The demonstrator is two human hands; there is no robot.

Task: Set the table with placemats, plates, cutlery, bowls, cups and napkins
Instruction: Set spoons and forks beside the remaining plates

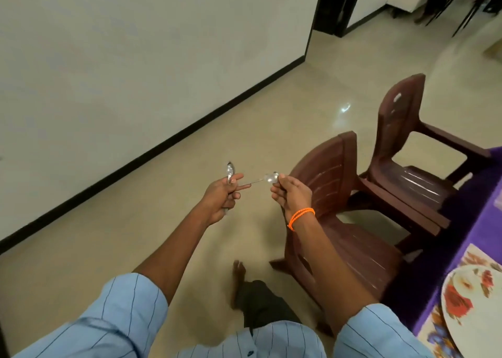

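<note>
- Cutlery is what we carry at this moment: one spoon (230,170) in our left hand (221,194) and a second spoon (271,177) in our right hand (290,193), both held in the air over the floor (163,208), well away from the table.
- Our left hand's fingers curl around the first spoon's handle; the bowl sticks up above the thumb and index finger, and a bit of handle shows below the palm.
- Our right hand pinches the second spoon just below its bowl, which sits at the fingertips. A thin shaft runs from that bowl toward the left hand's outstretched fingers; we cannot tell whether it touches them.
- We judge the spoons are held one per hand so that each can be laid down separately, without sorting at the table.
- Only a corner of the table (478,221) with its purple cloth shows, at the right edge of the view. A floral placemat (470,260) lies near the table's near edge, with a flowered plate (467,303) on it, so that setting looks begun but lacks cutlery as far as we see.
- Two brown plastic chairs (339,183) stand between our hands and the table, the nearer one just beside our right forearm.
- We judge the next move needs a turn to the right, past the chairs.
</note>
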